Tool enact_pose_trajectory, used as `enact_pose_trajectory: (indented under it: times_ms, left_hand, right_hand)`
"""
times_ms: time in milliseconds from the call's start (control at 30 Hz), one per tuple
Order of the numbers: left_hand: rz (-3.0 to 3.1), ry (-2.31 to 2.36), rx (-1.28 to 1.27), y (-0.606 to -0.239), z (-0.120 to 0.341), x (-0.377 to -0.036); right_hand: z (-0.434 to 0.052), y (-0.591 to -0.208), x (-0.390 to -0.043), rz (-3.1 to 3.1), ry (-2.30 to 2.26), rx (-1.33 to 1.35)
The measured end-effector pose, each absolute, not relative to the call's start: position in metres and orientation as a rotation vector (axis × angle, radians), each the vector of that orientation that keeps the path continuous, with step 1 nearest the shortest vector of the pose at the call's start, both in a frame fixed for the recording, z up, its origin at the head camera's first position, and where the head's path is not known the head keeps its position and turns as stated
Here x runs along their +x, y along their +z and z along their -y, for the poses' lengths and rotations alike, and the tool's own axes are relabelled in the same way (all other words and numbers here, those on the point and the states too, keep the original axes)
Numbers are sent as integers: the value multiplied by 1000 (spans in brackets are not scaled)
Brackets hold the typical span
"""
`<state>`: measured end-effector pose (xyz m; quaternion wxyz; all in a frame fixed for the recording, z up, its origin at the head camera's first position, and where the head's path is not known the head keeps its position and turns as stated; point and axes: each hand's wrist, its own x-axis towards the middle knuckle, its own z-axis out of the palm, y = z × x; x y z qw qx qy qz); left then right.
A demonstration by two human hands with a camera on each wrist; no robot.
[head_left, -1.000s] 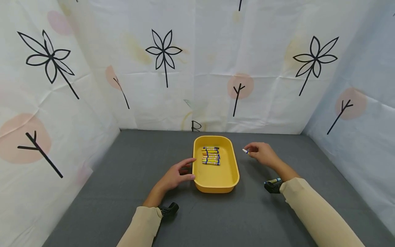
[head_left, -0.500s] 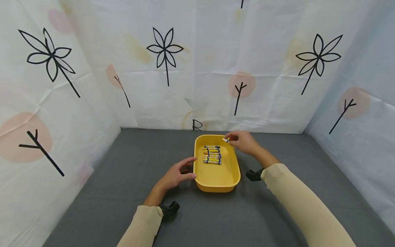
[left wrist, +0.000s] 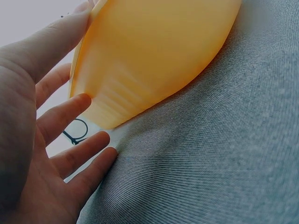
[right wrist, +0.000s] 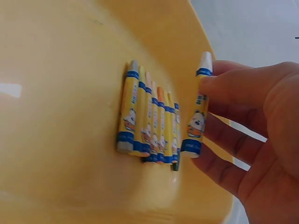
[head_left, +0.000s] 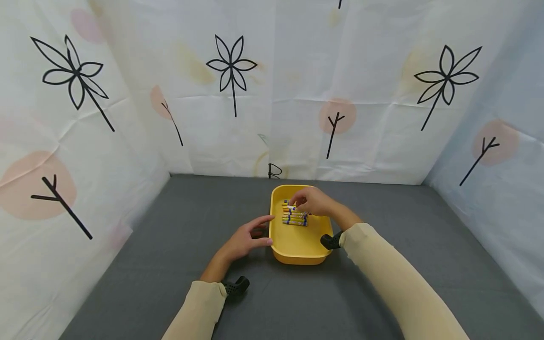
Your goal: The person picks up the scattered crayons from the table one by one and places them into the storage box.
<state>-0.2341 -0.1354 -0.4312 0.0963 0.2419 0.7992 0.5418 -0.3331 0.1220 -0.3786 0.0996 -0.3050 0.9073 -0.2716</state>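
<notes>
A yellow tray (head_left: 302,259) stands on the dark grey cloth. Several crayons (head_left: 295,221) with yellow and blue wrappers lie side by side inside, toward its back left. My right hand (head_left: 315,202) is over the tray and pinches a white-tipped crayon (right wrist: 198,109) between thumb and fingers, held above the tray floor beside the row. At the tray's left side is my left hand (head_left: 243,241), thumb and fingertips right at the rim. In the left wrist view its fingers (left wrist: 70,114) are spread along the outer wall.
A grey cloth (head_left: 204,208) covers the table around the tray. White fabric walls (head_left: 293,137) with black plant drawings rise behind it and at both sides. Dark camera mounts (head_left: 236,286) sit on both wrists.
My right hand has moved left with the white-tipped crayon, from right of the tray to over the row. My left hand stays at the rim. A crayon on the cloth is now hidden.
</notes>
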Motion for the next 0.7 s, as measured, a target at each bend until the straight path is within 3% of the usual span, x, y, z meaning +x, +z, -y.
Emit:
enact_pose_trajectory:
  times_ms: [233,700]
  left_hand:
    - [-2403,1604,725,-464,138,-254]
    - [-2447,1579,709,-463,138,-252]
  right_hand:
    - [-111,-389,-332,-2626,-643,-993]
    - [-108,-391,-328,-2584,-632,-940]
